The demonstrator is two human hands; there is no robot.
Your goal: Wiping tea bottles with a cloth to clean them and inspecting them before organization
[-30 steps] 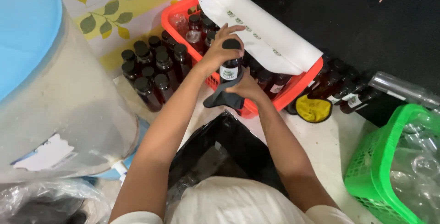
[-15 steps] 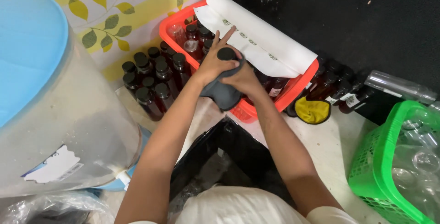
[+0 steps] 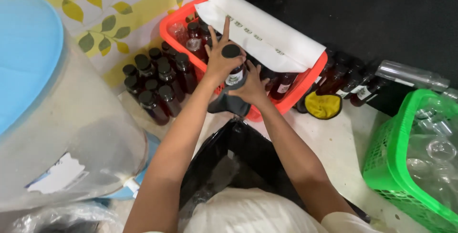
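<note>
i'm watching from the head camera as both hands are meeting over the near rim of the red basket (image 3: 177, 19). the left hand (image 3: 220, 60) is wrapping its fingers round a small dark bottle (image 3: 234, 71) with a black cap and a pale label, index finger sticking up. the right hand (image 3: 252, 88) is cupping the bottle from below, pressing a dark grey cloth (image 3: 228, 103) against its lower part — so both are grasping, neither is lying loose. the bottle is standing upright in the hands, just above the basket's front edge.

a white paper roll (image 3: 272, 35) is lying slantwise across the basket, over more bottles inside it. a cluster of capped dark bottles (image 3: 155, 78) is standing on the floor to the left of the basket, beside a big translucent water jug (image 3: 67, 133). to the right i'm seeing a yellow cloth (image 3: 323, 105), then a green basket (image 3: 389, 152) holding clear empty bottles. a black bag (image 3: 248, 152) is gaping open right under the forearms.
</note>
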